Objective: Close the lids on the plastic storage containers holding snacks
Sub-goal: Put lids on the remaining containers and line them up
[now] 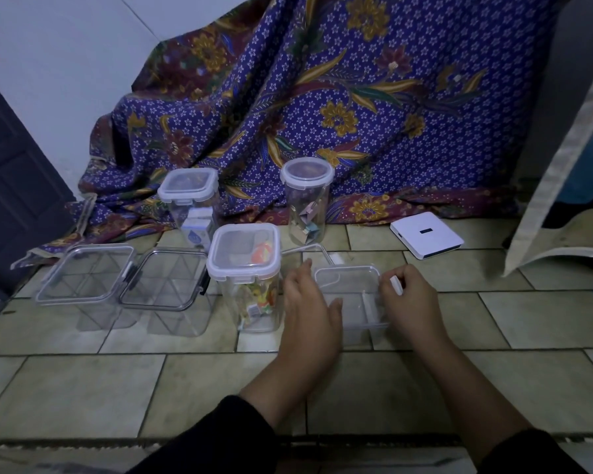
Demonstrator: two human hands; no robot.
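A clear plastic container (pixel 351 295) stands on the tiled floor between my hands, its lid lying on top. My left hand (pixel 308 302) presses flat against its left side. My right hand (pixel 408 295) pinches the white latch (pixel 396 283) on its right edge. Left of it a tall square container (pixel 247 268) with colourful snacks has its lid on. Behind stand a square lidded container (pixel 189 200) and a round lidded jar (pixel 307 200) with wrapped items. At far left two clear containers (pixel 86 285) (pixel 166 289) carry clear lids.
A purple patterned cloth (pixel 322 114) drapes the wall behind the containers. A white flat box (pixel 427 239) lies on the floor at right. A pale fabric edge (pixel 555 186) hangs at far right. A dark door (pixel 11 186) is at left.
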